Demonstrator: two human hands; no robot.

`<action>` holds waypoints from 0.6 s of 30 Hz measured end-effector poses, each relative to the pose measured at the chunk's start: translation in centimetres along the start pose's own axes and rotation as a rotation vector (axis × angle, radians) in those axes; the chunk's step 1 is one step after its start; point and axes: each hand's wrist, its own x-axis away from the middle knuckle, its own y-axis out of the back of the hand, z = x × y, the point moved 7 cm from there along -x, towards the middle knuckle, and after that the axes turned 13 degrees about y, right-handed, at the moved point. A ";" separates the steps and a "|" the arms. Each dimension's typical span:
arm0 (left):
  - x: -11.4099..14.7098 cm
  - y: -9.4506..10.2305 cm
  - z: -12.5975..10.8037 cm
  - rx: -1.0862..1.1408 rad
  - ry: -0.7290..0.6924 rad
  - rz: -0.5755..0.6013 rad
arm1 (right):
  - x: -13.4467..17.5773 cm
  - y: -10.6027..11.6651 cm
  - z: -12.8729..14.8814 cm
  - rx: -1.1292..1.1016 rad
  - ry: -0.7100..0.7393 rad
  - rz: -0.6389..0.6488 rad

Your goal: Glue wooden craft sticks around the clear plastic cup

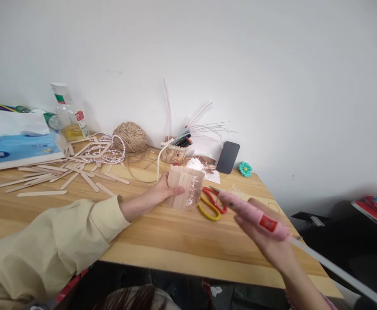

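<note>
My left hand [164, 191] grips a small box-like piece [183, 186] covered with upright popsicle sticks, thumb across its front. Clear, shiny film or plastic shows on its right side. In my right hand [266, 241] is a pink hot glue gun [254, 215], its nozzle pointing left toward the box but apart from it. A long pale glue stick [340, 269] trails from the gun's rear. This hand is slightly blurred. Between the two hands, scissors [211, 206] with red and yellow handles lie on the table.
Loose popsicle sticks [75, 172], a bead string [103, 150] and a twine ball [130, 137] lie at left, near a tissue pack [20, 144] and bottle [66, 112]. A decorated pen holder [174, 154], phone [228, 157] and teal flower [245, 169] stand along the wall.
</note>
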 end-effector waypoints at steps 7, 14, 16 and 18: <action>-1.5 2.6 0.0 -0.106 -0.031 -0.081 | 5.4 5.0 -10.0 -0.140 -0.556 -0.164; -4.8 5.8 0.6 -0.360 -0.128 -0.068 | 10.8 4.3 -16.5 -0.094 -0.820 -0.211; -5.5 6.4 0.7 -0.407 -0.144 -0.068 | 10.5 3.0 -17.0 -0.113 -0.814 -0.143; -5.8 6.5 0.9 -0.459 -0.133 -0.057 | 9.6 2.1 -16.9 -0.127 -0.735 -0.109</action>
